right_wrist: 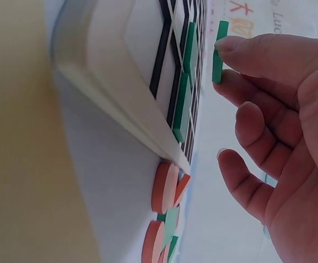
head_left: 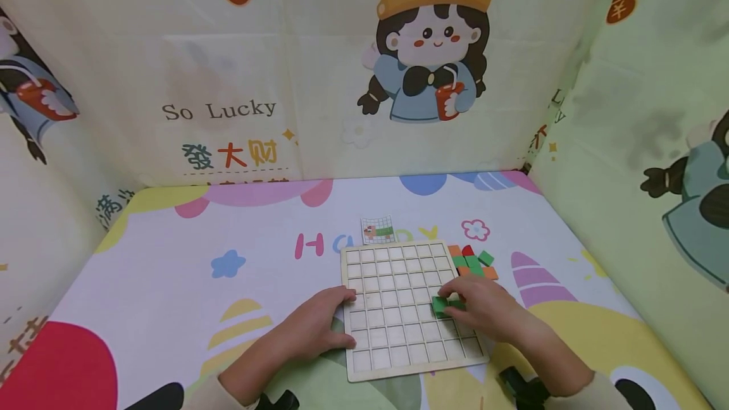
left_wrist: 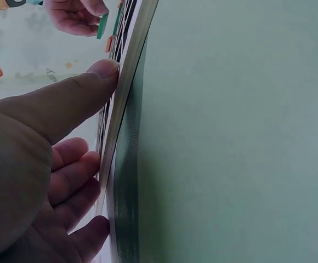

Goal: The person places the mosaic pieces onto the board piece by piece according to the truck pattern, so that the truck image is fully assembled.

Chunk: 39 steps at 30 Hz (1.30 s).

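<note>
A pale wooden grid board (head_left: 391, 318) lies on the table. My left hand (head_left: 312, 326) touches its left edge, thumb and fingers loosely extended. Over the board's right side, my right hand (head_left: 486, 307) pinches a green square tile (right_wrist: 220, 52) between thumb and fingers, held slightly above the grid. Two other green tiles (right_wrist: 182, 107) sit on the board beneath that hand in the right wrist view; the hand partly covers them in the head view.
Beside the board's upper right lies a loose pile of green, orange and red pieces (head_left: 473, 263). A small picture card (head_left: 378, 230) with a gridded, coloured figure lies behind the board. Printed cloth (head_left: 324, 81) walls surround the patterned table.
</note>
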Each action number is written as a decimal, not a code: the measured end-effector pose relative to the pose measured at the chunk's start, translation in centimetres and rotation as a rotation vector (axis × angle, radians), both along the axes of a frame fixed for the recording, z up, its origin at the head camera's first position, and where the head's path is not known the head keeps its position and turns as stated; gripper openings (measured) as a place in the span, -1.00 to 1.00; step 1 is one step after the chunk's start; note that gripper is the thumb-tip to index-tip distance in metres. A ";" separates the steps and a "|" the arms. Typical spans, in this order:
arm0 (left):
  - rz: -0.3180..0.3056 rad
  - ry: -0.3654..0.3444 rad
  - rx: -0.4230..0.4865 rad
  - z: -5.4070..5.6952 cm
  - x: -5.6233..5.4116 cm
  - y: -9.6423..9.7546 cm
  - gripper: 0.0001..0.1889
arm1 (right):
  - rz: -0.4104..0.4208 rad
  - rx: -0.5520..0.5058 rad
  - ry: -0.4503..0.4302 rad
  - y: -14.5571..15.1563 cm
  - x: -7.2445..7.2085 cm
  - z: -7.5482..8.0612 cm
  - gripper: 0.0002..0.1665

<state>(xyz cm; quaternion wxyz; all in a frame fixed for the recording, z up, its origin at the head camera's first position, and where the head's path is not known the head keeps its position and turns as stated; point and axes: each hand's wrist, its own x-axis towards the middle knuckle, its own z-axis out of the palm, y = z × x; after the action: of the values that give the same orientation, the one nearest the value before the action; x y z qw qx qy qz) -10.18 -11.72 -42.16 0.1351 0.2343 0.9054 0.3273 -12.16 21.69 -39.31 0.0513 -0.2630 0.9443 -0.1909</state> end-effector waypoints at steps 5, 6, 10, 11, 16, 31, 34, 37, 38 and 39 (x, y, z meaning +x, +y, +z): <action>0.002 -0.009 0.002 0.1 0.1 0.0 -0.28 | 0.039 -0.010 0.002 -0.2 -0.1 -0.3 -0.76; 0.004 -0.010 0.002 0.2 0.1 0.0 -0.27 | 0.057 -0.015 0.011 -0.2 -0.1 -0.4 -0.77; 0.009 -0.011 0.001 0.3 0.2 0.0 -0.27 | 0.089 -0.010 0.019 -0.4 -0.1 -0.5 -0.76; 0.009 -0.011 -0.001 0.3 0.2 0.0 -0.27 | 0.092 -0.008 0.023 -0.5 0.0 -0.6 -0.76; 0.009 -0.008 -0.007 0.3 0.2 0.1 -0.27 | 0.092 0.001 0.033 -0.7 0.1 -0.6 -0.77; 0.007 0.008 -0.011 0.2 0.1 0.0 -0.28 | 0.118 -0.002 0.045 -1.3 -0.2 -0.8 -0.79; 0.010 0.011 -0.013 0.2 0.1 0.0 -0.28 | 0.117 0.007 0.048 -1.5 -0.3 -0.8 -0.78; 0.011 0.015 -0.012 0.2 0.1 0.0 -0.28 | 0.113 0.006 0.049 -1.6 -0.3 -0.8 -0.78; 0.011 0.015 -0.011 0.2 0.1 0.0 -0.28 | 0.112 0.004 0.050 -1.6 -0.3 -0.8 -0.78; 0.010 0.016 -0.010 0.2 0.1 0.0 -0.28 | 0.112 0.002 0.051 -1.6 -0.3 -0.9 -0.78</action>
<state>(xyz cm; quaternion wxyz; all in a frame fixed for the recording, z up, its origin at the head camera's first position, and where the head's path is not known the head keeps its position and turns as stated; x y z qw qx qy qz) -10.03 -11.69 -41.95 0.1274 0.2315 0.9093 0.3216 -12.42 20.04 -40.18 0.0381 -0.3202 0.9293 -0.1801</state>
